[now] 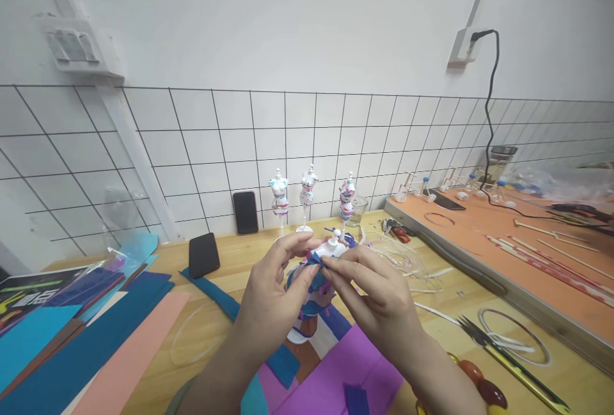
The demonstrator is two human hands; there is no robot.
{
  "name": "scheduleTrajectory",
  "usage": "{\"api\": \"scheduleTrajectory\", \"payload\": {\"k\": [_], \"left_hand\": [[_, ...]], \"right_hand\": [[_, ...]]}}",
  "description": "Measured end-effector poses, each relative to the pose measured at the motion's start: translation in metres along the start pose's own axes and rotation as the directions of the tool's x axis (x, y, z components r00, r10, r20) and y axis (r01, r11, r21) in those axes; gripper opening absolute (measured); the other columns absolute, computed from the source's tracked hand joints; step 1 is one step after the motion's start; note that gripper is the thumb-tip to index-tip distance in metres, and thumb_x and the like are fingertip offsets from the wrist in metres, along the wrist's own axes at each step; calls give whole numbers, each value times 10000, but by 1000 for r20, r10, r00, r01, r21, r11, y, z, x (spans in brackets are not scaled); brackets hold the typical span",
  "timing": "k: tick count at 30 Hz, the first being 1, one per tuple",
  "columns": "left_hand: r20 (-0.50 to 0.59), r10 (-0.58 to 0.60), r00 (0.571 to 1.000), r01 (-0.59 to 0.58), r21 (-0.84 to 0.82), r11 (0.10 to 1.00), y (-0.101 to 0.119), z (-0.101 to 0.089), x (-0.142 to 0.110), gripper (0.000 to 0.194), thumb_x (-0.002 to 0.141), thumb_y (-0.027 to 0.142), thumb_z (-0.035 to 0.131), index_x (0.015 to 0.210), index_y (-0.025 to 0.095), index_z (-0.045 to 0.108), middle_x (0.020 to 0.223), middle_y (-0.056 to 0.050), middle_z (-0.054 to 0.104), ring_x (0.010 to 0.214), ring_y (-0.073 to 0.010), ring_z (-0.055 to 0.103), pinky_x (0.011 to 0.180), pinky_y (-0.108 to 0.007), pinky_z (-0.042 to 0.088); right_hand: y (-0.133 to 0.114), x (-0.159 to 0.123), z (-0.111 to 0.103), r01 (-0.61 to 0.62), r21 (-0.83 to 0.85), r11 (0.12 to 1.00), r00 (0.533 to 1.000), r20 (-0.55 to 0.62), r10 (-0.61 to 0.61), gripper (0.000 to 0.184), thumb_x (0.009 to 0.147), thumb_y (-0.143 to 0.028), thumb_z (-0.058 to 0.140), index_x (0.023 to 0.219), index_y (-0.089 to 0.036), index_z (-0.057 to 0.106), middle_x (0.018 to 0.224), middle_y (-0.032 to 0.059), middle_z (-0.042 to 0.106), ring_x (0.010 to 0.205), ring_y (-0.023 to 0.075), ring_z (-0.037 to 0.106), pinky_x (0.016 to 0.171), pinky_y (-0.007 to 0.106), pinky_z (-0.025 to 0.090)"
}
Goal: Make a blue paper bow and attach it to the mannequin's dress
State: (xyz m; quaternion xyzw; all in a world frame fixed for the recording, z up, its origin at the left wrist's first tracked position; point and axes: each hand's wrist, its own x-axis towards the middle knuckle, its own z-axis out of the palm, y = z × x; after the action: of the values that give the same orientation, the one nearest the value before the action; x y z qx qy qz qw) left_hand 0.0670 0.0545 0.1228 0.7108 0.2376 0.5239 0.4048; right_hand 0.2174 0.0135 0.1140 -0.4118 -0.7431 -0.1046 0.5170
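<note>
A small white dress form (334, 245) stands upright between my hands, its body wrapped in blue and purple scraps. My left hand (278, 290) curls around its left side, with the thumb pressed on the front. My right hand (381, 290) pinches a little blue scrap (317, 259) against the upper chest, thumb and forefinger together. The fingers cover part of the form. Beneath it lie a purple sheet (330, 380) and a dark blue strip (218, 292). Three other small dress forms (279, 194), dabbed with colour, stand behind along the wall.
At left lie several coloured sheets (139, 344) and a black phone (204, 255); another phone (246, 213) leans on the wall. Thread snips (513, 357) and a clear hoop (547, 348) lie at right, beside a raised orange board (480, 236) carrying sticks. A glass cup (357, 211) stands behind.
</note>
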Motion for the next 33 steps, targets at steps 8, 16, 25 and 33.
{"api": "scheduleTrajectory", "payload": {"k": [8,16,25,33], "left_hand": [[-26,-32,999,32,5,999,2,-2,3,313,801,144,530,1084,275,498,1091,-22,608,1069,-172,531,945,-340,417],[-107,-37,994,39,17,999,-2,-8,9,321,790,172,547,1097,244,486,1087,-47,617,1064,-186,542,916,-345,436],[-146,-36,989,43,45,998,-6,-14,12,326,793,204,550,1111,228,481,1088,-59,619,1072,-171,534,925,-323,431],[-122,-17,992,22,45,999,-7,-15,12,274,816,228,514,1089,205,492,1072,-81,622,1042,-186,554,874,-330,468]], "right_hand": [[-2,3,0,-100,145,984,993,72,90,354,819,-100,526,1154,-214,527,824,40,548,698,151,527,623,317,471],[3,2,2,-160,88,983,986,72,154,315,826,-147,515,1136,-206,508,819,36,586,670,151,529,631,319,458],[10,2,7,-280,10,960,959,58,279,119,833,-147,481,912,-189,560,719,14,562,621,139,521,582,273,436],[26,-6,14,-406,-103,908,885,205,419,267,782,-105,470,1029,-191,523,814,39,601,620,150,577,546,273,469]]}}
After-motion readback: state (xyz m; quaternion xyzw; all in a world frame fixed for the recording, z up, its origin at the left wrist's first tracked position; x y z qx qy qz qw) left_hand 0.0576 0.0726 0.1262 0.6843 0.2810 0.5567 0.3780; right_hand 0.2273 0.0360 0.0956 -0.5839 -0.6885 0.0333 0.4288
